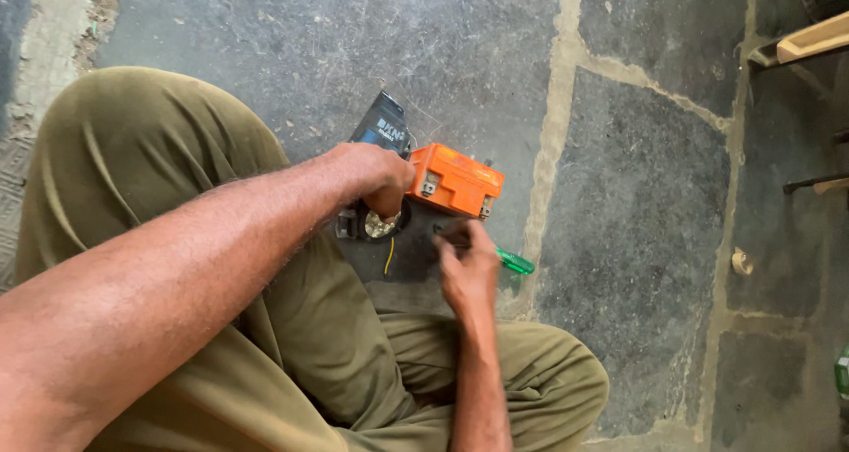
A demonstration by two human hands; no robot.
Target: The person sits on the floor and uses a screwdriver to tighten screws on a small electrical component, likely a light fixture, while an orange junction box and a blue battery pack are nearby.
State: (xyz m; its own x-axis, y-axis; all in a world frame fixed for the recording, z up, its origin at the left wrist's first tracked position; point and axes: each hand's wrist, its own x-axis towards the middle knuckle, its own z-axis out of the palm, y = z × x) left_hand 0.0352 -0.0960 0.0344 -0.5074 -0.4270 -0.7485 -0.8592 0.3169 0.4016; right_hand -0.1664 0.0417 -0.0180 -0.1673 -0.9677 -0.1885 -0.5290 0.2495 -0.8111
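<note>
- left hand curled over the near left corner of an orange-topped battery, fingers pressed on it, thumb by a round metal part just below
- right hand fingers closed round a green-handled screwdriver, its tip end hidden by the hand, near the battery's front face
- battery sits on the stone floor between the person's olive-trousered knees
- thin yellow wire hangs below the metal part
</note>
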